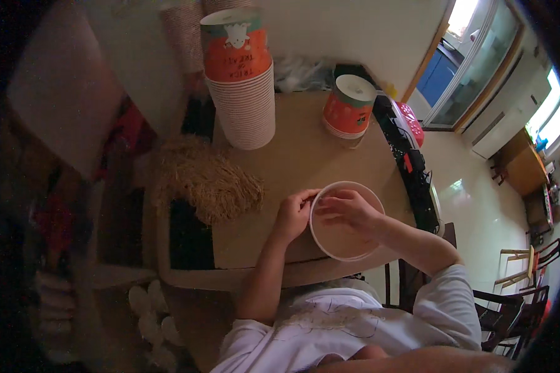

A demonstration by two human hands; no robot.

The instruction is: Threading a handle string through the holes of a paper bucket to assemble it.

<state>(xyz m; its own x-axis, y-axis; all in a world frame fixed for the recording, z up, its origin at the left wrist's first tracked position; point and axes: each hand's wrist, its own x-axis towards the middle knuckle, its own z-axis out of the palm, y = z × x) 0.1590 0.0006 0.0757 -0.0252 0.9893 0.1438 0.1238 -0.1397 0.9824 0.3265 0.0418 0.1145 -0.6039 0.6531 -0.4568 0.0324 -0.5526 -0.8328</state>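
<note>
A round white-rimmed paper bucket (353,247) stands tilted at the table's near edge, its mouth toward me. My left hand (294,216) is closed on the left side of its rim, with the fingertips partly behind the wall. My right hand (346,209) reaches inside, its fingers stretched toward the inner left wall and apart from one another. I see nothing held in it, though some fingertips are in shadow. To the left lies a loose bundle of brown twine (211,183).
A tall stack of upside-down paper buckets (246,112), orange and green on top, stands at the back left. A shorter stack (348,109) is at the back right. Black cables and power strips (417,180) line the table's right edge. Wooden chairs (516,267) stand farther right.
</note>
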